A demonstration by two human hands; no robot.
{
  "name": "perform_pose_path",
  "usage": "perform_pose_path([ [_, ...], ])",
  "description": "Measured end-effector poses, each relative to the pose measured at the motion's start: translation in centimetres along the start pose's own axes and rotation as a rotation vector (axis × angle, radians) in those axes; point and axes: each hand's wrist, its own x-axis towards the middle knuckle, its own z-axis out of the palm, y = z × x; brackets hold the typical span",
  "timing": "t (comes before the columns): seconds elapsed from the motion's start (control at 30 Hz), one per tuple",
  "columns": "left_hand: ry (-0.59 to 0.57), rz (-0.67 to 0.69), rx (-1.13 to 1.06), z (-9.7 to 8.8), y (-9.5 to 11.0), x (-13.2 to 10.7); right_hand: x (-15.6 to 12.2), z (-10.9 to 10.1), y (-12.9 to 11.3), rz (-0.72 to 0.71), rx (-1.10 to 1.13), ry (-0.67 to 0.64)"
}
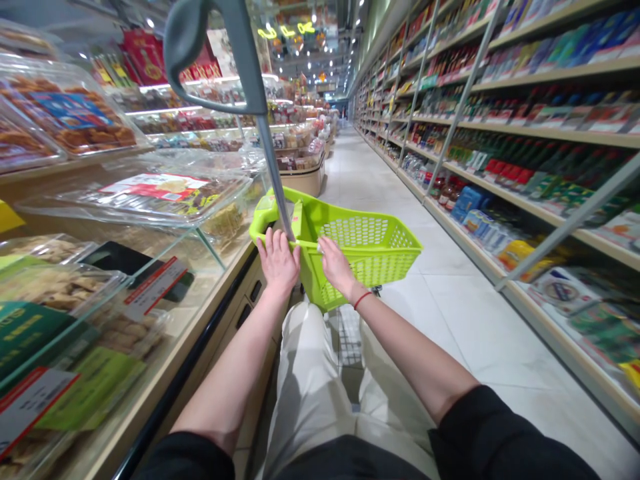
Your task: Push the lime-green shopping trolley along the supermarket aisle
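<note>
A bright green plastic shopping cart basket with a perforated wall stands in front of my legs. From its left end rises a grey metal pole, topped by a grey loop handle. My left hand rests over the near left rim beside the pole, its fingers stretched out and slightly apart. To its right, my right hand is closed at the near rim with curled fingers. A small whitish bit shows at those fingertips, too small to name. A red string is around my right wrist.
A display counter with clear packs of food runs close along my left. Tall shelves of bottles and boxes line the right side. Between them a pale tiled aisle stretches ahead, past a rounded display stand.
</note>
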Motion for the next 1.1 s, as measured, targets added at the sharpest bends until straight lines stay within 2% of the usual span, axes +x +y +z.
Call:
perform_pose_path([
  [0.13, -0.027, -0.011, 0.008, 0.1, -0.1, -0.2, 2.4, 1.8, -3.7, -0.075, 0.033, -0.049],
  [0.23, -0.039, 0.0, 0.004, 0.0, -0.6, -0.2, 2.9, 2.3, -4.9, -0.115, 0.035, -0.063],
  [0.37, -0.028, 0.009, 0.001, 0.0, -0.9, 0.0, 1.4, 1.4, -2.7, -0.144, 0.021, -0.053],
  [0.53, -0.033, -0.009, -0.039, 0.0, -0.7, 0.1, -0.7, 0.2, 1.1, -0.011, 0.01, 0.011],
  [0.6, -0.024, -0.007, -0.044, 0.0, -0.7, 0.1, -0.6, 0.2, 1.2, 0.048, 0.007, 0.027],
  [0.7, -0.012, -0.005, -0.038, 0.1, -0.8, 0.1, 0.6, 1.1, -0.6, 0.085, 0.005, 0.016],
  [0.87, 0.002, -0.006, -0.04, 0.3, -1.5, 0.4, 2.7, 2.4, -4.0, -0.033, 0.021, -0.049],
  [0.97, 0.008, -0.017, -0.044, 0.2, -1.9, 0.6, 2.5, 2.1, -3.3, -0.123, 0.025, -0.077],
  [1.1, -0.002, -0.015, -0.041, -0.3, -2.5, 0.8, 0.9, 0.7, -0.1, -0.119, -0.009, -0.077],
])
